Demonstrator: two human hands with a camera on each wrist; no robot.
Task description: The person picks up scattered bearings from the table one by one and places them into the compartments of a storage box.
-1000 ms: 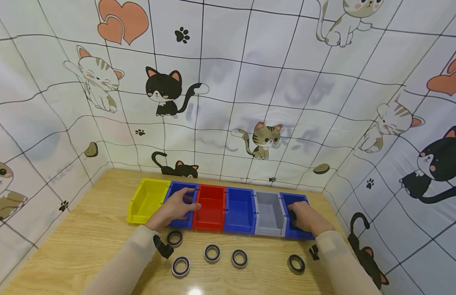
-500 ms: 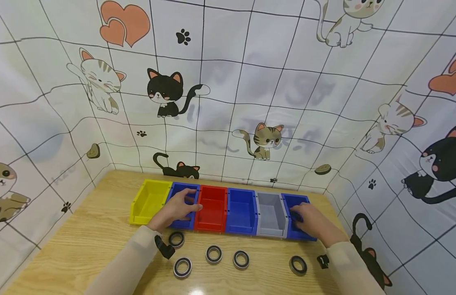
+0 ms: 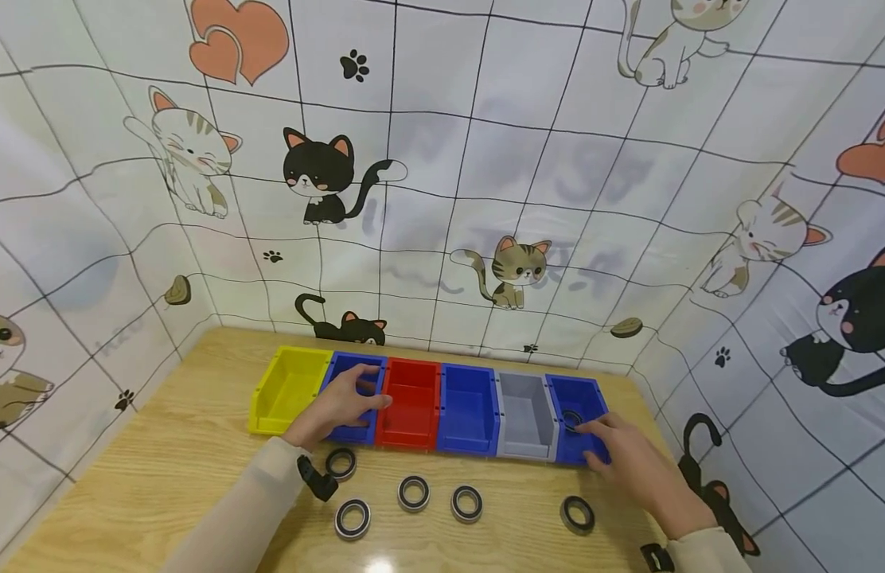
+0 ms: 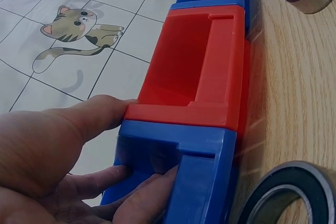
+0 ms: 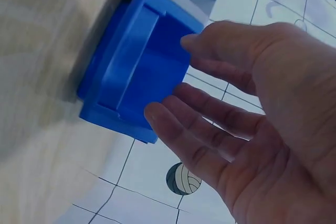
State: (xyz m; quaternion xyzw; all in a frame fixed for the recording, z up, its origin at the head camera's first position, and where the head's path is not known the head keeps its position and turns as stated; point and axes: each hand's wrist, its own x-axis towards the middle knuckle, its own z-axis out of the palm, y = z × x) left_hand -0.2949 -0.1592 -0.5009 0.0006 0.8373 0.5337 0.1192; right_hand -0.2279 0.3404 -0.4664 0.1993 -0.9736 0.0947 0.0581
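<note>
My left hand (image 3: 345, 402) rests at the blue bin (image 3: 352, 434) second from the left. In the left wrist view its fingers reach inside that bin with nothing seen between them, and the thumb touches the corner of the red bin (image 4: 178, 61). My right hand (image 3: 632, 458) hovers over the front of the rightmost blue bin (image 3: 577, 390), fingers spread and holding nothing. Inside that bin lies a ball bearing (image 3: 572, 420), partly covered by the fingertips. In the right wrist view, thumb and fingers are apart in front of the same bin (image 5: 157, 66).
Between these stand a blue bin (image 3: 468, 410) and a grey bin (image 3: 524, 414); a yellow bin (image 3: 292, 390) ends the row at left. Several ball bearings, such as one bearing (image 3: 352, 520), lie on the wooden table (image 3: 163, 446) in front. A cat-print curtain (image 3: 442, 175) hangs behind.
My right hand has let go of the bearing in the rightmost blue bin and drawn back towards the near right. The left hand has stayed in place.
</note>
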